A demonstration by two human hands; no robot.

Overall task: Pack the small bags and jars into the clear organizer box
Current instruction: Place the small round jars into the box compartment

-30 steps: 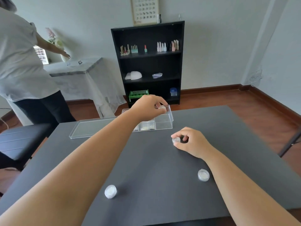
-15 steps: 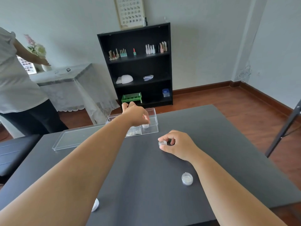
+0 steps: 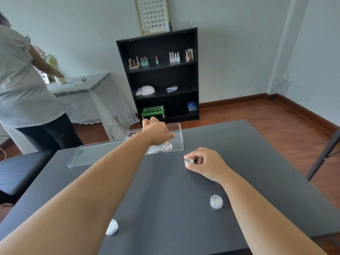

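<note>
Left hand (image 3: 156, 132) lower, seemingly empty

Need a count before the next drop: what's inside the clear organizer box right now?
Inside the clear organizer box: one small round jar near the front wall and a small clear bag beside it. The left hand reaches in and covers the rest.

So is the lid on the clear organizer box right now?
No, the lid lies flat on the table left of the open organizer box.
</note>
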